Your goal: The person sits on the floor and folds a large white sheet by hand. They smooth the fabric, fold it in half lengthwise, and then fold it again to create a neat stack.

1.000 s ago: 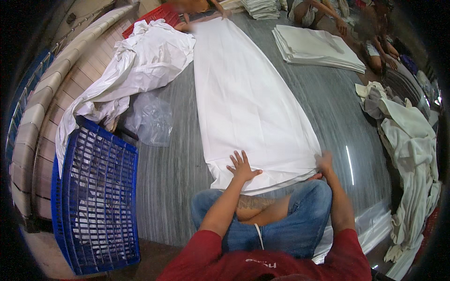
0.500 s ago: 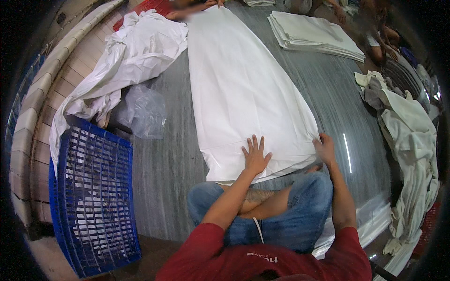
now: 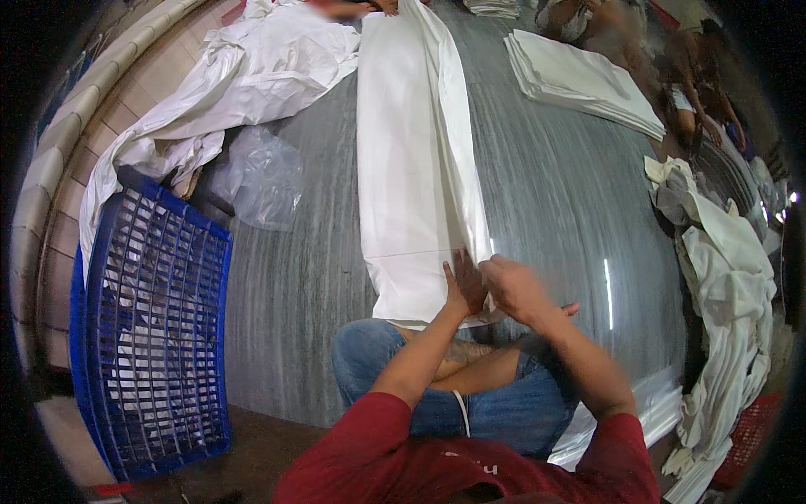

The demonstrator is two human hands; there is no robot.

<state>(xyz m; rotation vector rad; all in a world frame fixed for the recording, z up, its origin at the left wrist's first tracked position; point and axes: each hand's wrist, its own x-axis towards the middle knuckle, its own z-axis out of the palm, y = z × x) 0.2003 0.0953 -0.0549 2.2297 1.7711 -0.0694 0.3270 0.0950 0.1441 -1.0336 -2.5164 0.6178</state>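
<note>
A long white cloth point(image 3: 407, 185) stretches away from my crossed legs across the grey floor, its right side raised and folded over toward the left. My left hand point(image 3: 466, 286) rests on its near part, thumb apart and fingers stretched out against the turned-over layer. Just to the right, my right hand point(image 3: 514, 290) is closed on the cloth's right edge, pinching it. At the far end another person's hand point(image 3: 384, 7) touches the same cloth.
A blue plastic basket point(image 3: 222, 336) stands at the left, near a clear plastic bag point(image 3: 264, 181) and a heap of white cloth point(image 3: 277, 55). Folded white cloths point(image 3: 583, 80) are stacked at far right. Crumpled off-white cloth point(image 3: 726, 277) lies along the right. Other people sit at upper right.
My right hand has carried the cloth's right edge leftward, so the cloth is now folded and narrower. My left hand has shifted slightly right, its fingers closer together.
</note>
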